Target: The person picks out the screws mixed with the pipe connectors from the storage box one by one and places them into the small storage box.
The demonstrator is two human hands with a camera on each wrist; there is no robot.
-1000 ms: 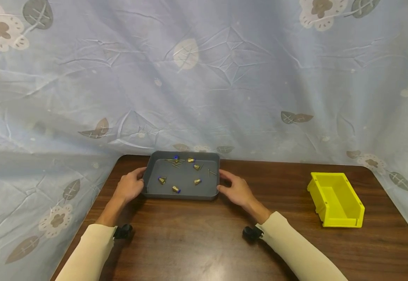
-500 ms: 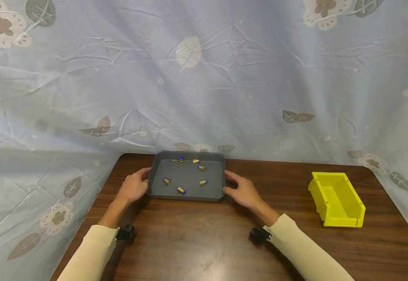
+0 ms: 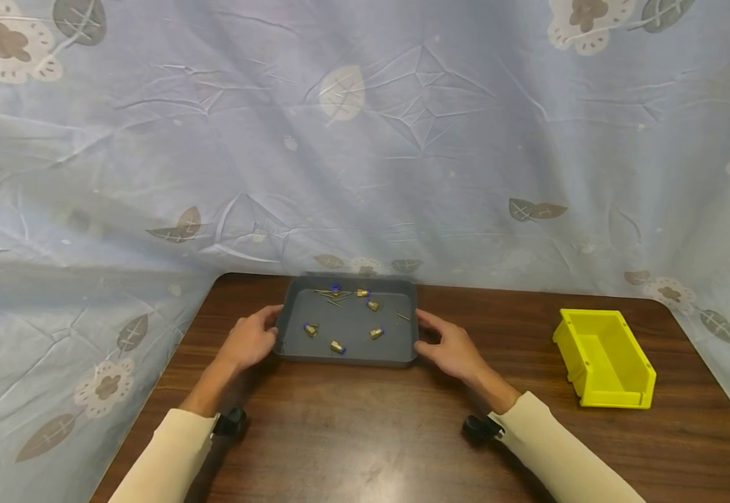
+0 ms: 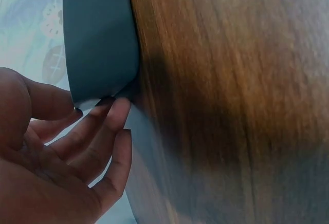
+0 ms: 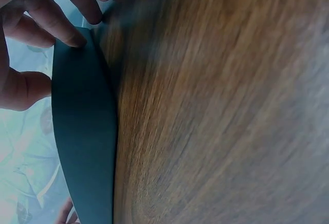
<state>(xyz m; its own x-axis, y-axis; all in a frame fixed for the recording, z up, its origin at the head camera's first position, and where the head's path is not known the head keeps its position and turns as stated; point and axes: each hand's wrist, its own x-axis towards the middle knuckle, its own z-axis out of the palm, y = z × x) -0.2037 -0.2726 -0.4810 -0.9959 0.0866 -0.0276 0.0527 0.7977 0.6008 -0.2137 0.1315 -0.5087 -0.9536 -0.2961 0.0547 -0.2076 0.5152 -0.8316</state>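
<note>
A shallow grey tray (image 3: 346, 361) sits at the back of the table, left of the middle, with a hand at each short side. My left hand (image 3: 249, 341) grips its left end, thumb at the rim and fingertips against the outer wall (image 4: 100, 39). At the opposite end my right hand (image 3: 456, 351) holds the tray, its thumb by the rim and fingers on the outside (image 5: 82, 116). Several brass push-in fittings (image 3: 337, 347) with blue collars lie scattered inside. Thin metal pins (image 3: 402, 316), like small screws or nails, lie among them, mostly near the back wall.
A yellow open-front parts bin (image 3: 603, 363) stands on the right of the brown wooden table (image 3: 365, 433). Behind the table hangs a pale floral curtain (image 3: 365, 175), close to the tray's back edge.
Both hands have shifted the tray to the right and slightly nearer over the tabletop, keeping their hold at its ends. The yellow bin has stayed in place.
</note>
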